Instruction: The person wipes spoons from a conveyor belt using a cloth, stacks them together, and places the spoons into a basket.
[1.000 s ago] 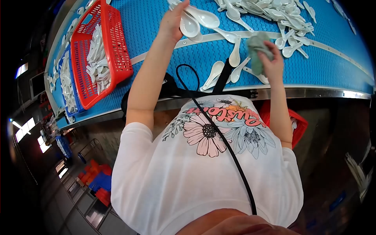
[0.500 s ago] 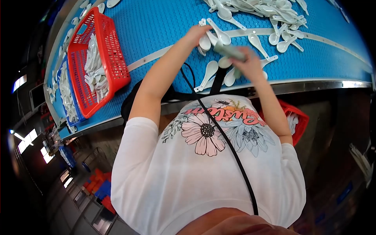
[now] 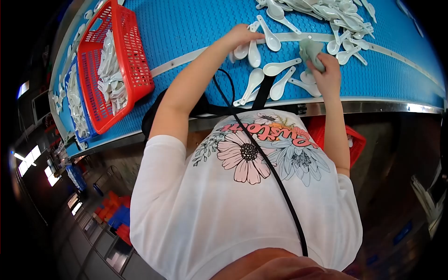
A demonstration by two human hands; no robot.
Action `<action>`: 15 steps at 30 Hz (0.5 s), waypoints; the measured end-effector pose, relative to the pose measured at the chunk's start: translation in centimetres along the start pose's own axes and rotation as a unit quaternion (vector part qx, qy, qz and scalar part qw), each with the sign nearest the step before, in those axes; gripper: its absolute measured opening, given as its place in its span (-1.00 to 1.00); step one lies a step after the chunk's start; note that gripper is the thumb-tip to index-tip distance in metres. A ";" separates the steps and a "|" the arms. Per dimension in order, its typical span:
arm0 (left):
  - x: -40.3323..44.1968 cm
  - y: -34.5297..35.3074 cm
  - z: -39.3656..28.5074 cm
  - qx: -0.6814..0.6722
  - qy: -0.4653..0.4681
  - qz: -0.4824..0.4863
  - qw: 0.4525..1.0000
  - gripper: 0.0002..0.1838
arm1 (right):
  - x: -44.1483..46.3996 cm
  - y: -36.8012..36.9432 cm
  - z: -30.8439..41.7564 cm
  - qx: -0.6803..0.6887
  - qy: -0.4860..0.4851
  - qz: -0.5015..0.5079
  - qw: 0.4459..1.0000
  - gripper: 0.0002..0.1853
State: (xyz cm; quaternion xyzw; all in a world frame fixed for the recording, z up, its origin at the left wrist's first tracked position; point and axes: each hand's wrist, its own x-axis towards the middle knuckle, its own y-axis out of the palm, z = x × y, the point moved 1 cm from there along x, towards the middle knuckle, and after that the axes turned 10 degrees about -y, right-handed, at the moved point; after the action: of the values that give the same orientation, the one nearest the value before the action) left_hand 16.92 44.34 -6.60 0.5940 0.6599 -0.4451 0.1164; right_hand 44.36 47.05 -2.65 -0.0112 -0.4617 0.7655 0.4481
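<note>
My left hand [image 3: 243, 36] is closed around the handles of a few white spoons [image 3: 254, 55], whose bowls hang below the fingers. My right hand [image 3: 328, 74] grips a crumpled grey-green cloth [image 3: 310, 50], holding it above the blue surface. Right beside my left hand lies a loose spoon [image 3: 272, 43]. Between the two hands and my body are several more, among them a spoon [image 3: 282, 67] with its handle towards the cloth and a spoon [image 3: 305, 87] just under my right hand.
A large pile of white spoons [image 3: 340, 16] lies at the back right of the blue work surface [image 3: 186, 28]. To the left stand a red basket [image 3: 136, 70] and a blue basket [image 3: 84, 135], both with spoons inside. Another red basket [image 3: 357, 147] sits below the table edge.
My right hand has moved right with the cloth, away from the spoons at my left hand. A spoon now lies between the hands. My left hand keeps its hold, slightly shifted.
</note>
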 end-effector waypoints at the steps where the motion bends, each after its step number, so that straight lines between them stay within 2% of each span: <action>1: -0.6 -0.3 0.2 -0.002 -0.004 0.002 1.000 -0.40 | -0.6 -0.6 1.4 0.013 -0.022 -0.009 1.000 -0.75; 3: -1.9 -0.3 0.5 0.272 0.045 0.071 0.958 -0.41 | -1.7 -0.6 3.3 0.054 -0.052 0.128 0.989 -0.72; 5: -4.5 0.2 1.2 0.395 0.054 0.131 0.908 -0.41 | -3.2 1.4 4.6 0.064 -0.063 0.264 0.960 -0.61; 7: -6.8 1.4 1.7 0.472 0.029 0.140 0.870 -0.40 | -4.2 3.2 5.6 0.055 -0.047 0.271 0.960 -0.58; 8: -7.2 1.8 1.8 0.473 0.031 0.140 0.870 -0.40 | -3.7 3.1 5.5 0.006 -0.045 0.313 0.949 -0.57; 11: -7.9 2.7 2.5 0.456 0.004 0.138 0.879 -0.42 | -3.0 4.0 6.0 -0.011 -0.053 0.325 0.944 -0.55; 15: -7.7 2.6 3.5 0.401 0.006 0.101 0.911 -0.47 | -3.0 5.0 5.8 -0.071 -0.134 0.235 0.960 -0.53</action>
State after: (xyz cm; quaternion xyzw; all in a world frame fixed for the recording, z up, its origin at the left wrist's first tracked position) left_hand 19.98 36.35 -4.53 0.6566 0.3633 -0.6547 -0.0908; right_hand 40.30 40.10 -4.08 -0.0483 -0.5550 0.8090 0.1876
